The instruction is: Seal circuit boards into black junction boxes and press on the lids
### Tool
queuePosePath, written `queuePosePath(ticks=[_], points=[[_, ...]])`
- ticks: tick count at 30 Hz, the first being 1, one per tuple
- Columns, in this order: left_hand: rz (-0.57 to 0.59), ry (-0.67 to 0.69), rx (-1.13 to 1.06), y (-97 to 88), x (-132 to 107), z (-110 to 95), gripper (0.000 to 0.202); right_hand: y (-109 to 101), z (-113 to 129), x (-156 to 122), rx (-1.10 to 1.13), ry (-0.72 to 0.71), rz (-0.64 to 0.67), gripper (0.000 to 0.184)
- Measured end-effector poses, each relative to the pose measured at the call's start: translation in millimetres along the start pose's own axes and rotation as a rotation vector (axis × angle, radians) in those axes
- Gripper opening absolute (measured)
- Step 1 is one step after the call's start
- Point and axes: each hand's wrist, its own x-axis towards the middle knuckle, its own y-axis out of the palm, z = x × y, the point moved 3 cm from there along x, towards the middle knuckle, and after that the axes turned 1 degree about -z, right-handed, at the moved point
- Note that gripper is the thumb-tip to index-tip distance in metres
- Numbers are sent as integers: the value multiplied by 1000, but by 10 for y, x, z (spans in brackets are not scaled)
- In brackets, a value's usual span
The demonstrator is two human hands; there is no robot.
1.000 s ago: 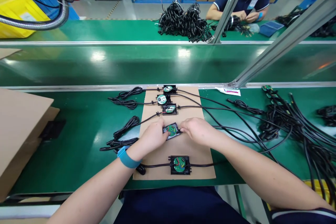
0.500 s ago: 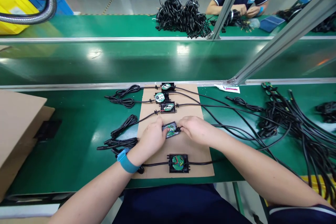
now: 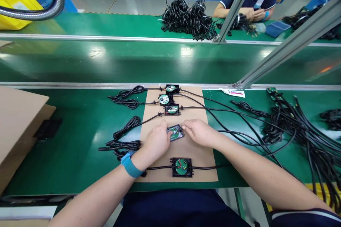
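My left hand (image 3: 157,139) is closed on the left side of a small black housing with a green circuit board (image 3: 176,132), its thumb over the board. At the housing's right end, my right hand (image 3: 198,132) pinches the black cable where it enters; the fingers hide most of that joint. The housing lies tilted on a cardboard sheet (image 3: 197,152). Nearer me sits another open housing with a round green board (image 3: 181,167), a cable on each side. Beyond my hands, three similar housings lie in a group, among them the closest one (image 3: 172,110).
Coiled black cables (image 3: 127,127) lie left of the sheet. A large cable bundle (image 3: 279,120) with circuit boards covers the right side. A cardboard box (image 3: 21,124) stands left. A metal post (image 3: 282,39) slants at right. Across the line, a person (image 3: 249,10) handles cables.
The dark cable end at the housing's right side has gone from plain view to mostly behind my right fingers. Both hands keep their hold, and the whole view has shifted slightly.
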Motion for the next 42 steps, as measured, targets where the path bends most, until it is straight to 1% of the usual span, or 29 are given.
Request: queuePosePath(ticks=[3, 7, 10, 13, 17, 19, 23, 27, 30, 32, 33, 34, 36, 37, 39, 42], points=[[9, -16, 9, 0, -2, -11, 18, -4, -5, 6, 41, -2, 5, 22], [25, -11, 14, 6, -9, -15, 19, 5, 7, 18, 134, 44, -17, 24], [16, -13, 10, 11, -6, 0, 18, 20, 13, 20, 123, 58, -26, 23], [9, -6, 14, 12, 1, 8, 18, 19, 12, -10, 39, 48, 1, 23], [22, -5, 8, 5, 7, 6, 16, -16, 42, -20, -151, 32, 72, 25], [17, -7, 7, 0, 8, 11, 16, -39, 84, 26, -256, 48, 118, 25], [-3, 22, -1, 5, 11, 27, 13, -71, 197, 181, -437, 124, 257, 22], [3, 32, 3, -11, 22, 27, 14, -119, 308, 295, -490, 187, 336, 21], [42, 40, 8, -51, 32, 4, 14, -139, 358, 264, -498, 238, 356, 22], [68, 71, 5, -78, 36, -13, 15, -116, 378, 161, -486, 233, 314, 24], [78, 95, 2, -87, 36, -18, 15, -94, 388, 89, -470, 205, 253, 25], [87, 123, 0, -93, 36, -19, 15, -63, 400, 8, -445, 152, 175, 26], [103, 181, -3, -91, 35, -13, 15, 26, 419, -162, -380, 2, 21, 31], [108, 204, -2, -87, 36, -6, 16, 81, 417, -236, -353, -70, -28, 34], [117, 230, 2, -76, 40, 7, 17, 197, 384, -327, -328, -170, -59, 36], [109, 244, 5, -75, 51, 3, 17, 307, 281, -322, -323, -189, -54, 33]])
